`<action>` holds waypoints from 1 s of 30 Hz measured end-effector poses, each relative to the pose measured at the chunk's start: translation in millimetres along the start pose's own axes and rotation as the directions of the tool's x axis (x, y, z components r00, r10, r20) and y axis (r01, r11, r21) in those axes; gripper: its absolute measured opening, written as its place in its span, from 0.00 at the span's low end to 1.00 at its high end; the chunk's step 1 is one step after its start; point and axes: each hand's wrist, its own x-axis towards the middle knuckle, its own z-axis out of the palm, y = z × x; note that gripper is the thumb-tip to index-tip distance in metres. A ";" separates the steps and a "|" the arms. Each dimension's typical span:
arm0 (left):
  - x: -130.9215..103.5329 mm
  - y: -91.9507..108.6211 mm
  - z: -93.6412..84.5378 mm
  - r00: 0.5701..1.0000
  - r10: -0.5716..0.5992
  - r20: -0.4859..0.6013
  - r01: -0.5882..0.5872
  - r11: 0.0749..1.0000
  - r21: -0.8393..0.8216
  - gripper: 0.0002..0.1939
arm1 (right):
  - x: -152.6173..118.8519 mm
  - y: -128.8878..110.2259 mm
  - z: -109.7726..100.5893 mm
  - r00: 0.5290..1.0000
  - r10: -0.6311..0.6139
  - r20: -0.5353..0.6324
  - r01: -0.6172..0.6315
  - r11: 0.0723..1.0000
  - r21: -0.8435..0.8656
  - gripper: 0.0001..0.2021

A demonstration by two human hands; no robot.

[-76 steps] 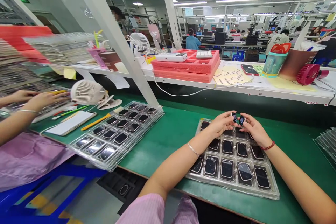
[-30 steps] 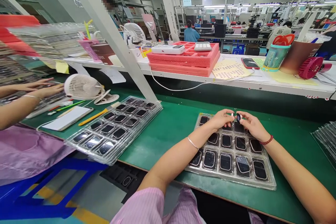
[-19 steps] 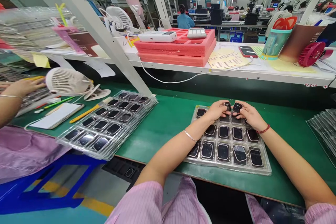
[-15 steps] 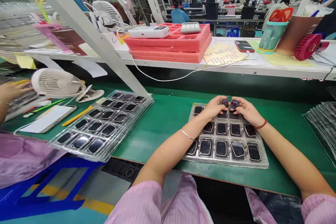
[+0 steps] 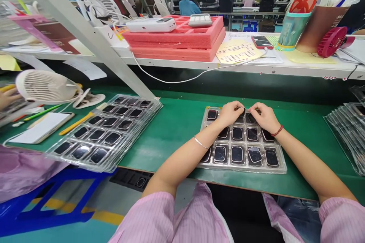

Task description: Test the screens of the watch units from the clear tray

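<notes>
One dark square-faced piece (image 5: 242, 110) lies under the fingertips of the left hand (image 5: 230, 114), and a second piece (image 5: 251, 118) under those of the right hand (image 5: 264, 117); I see the fingers of both bent and drawn in, but from here I cannot tell whether they grip or merely touch. Both pieces are in the far row of a clear tray (image 5: 242, 169), near twelve o'clock from its middle. Reading the clock from there, I find an askew piece (image 5: 254, 155) in the near row at five. At nine on the green bench (image 5: 176, 133) is a stack of filled trays (image 5: 137, 133), a yellow-handled brush (image 5: 75, 122) beside it; at three, another stack (image 5: 345, 133). On the white shelf (image 5: 310, 70), I have red foam trays (image 5: 173, 52) at eleven and a teal cup (image 5: 293, 32) at one.
</notes>
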 end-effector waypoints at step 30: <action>-74.5 8.5 -78.0 0.996 0.087 0.002 -0.086 0.982 0.165 0.06 | -1.5 4.8 -41.6 0.981 0.039 0.192 -0.063 0.991 0.119 0.13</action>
